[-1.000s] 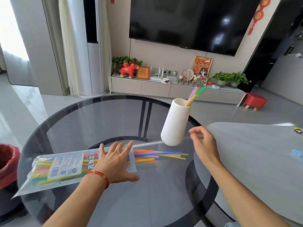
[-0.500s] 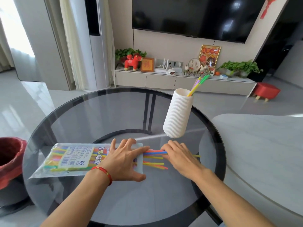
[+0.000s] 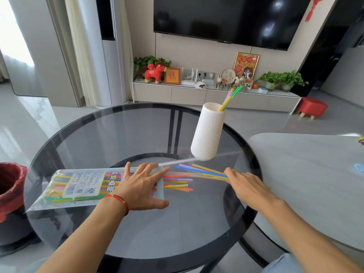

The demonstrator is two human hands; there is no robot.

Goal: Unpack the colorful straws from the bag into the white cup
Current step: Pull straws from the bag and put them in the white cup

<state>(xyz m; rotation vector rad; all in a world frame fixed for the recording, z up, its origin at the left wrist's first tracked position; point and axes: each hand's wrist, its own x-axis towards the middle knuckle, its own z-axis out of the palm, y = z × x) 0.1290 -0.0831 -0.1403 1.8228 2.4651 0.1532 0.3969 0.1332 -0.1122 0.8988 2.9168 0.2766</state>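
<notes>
Straws point(image 3: 177, 181) are seen lying flat on the glass bench point(image 3: 137, 223), most of them packed inside the clear bag point(image 3: 65, 187) at the left, some poking out of its open right end. Beyond the bench's left edge a red-lined bin point(image 3: 9, 186) is visible. The bag is pinned down by the left hand point(image 3: 140, 189), whose fingers are spread flat over the bag's mouth, nothing being gripped by it. From the bag mouth the loose straws run rightward, their long axis set across the bench from left to right. A small bundle of them point(image 3: 204, 171), blue, yellow and purple, is drawn out further than the rest and meets the right hand point(image 3: 245, 186) at their right ends. The right grip appears to be closed on those ends, the fingers curled over them, though the contact itself is hidden under the hand. The white cup point(image 3: 208, 133) stands upright behind the bundle, up and slightly left of the right hand, with a few straws point(image 3: 229, 98) already leaning out of its rim. The right hand is judged the nearer one to the cup. The coming move is judged to turn on this: the bundle must be pulled clear to the right along its own axis, then swung from lying to upright before it can be dropped into the cup
</notes>
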